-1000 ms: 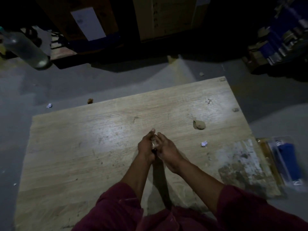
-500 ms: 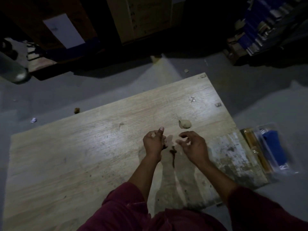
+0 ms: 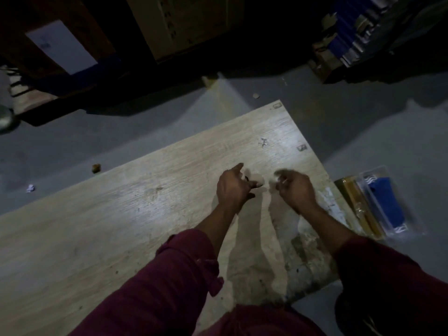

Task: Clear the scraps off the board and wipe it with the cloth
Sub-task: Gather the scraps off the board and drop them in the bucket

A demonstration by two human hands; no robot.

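Left hand [image 3: 234,187] and right hand [image 3: 294,190] hover apart over the board [image 3: 121,226], fingers curled; grip too blurred to tell.

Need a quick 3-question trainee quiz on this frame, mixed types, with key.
1. True or false: a cloth is lying on the board.
2. The blue packaged item lies: A) on the board, B) on the floor off the board's right edge, C) in the left hand.
3. What lies on the floor beyond the board's far edge, at left?

Key: 1 false, none visible; 2 B; 3 a brown scrap and a white scrap.
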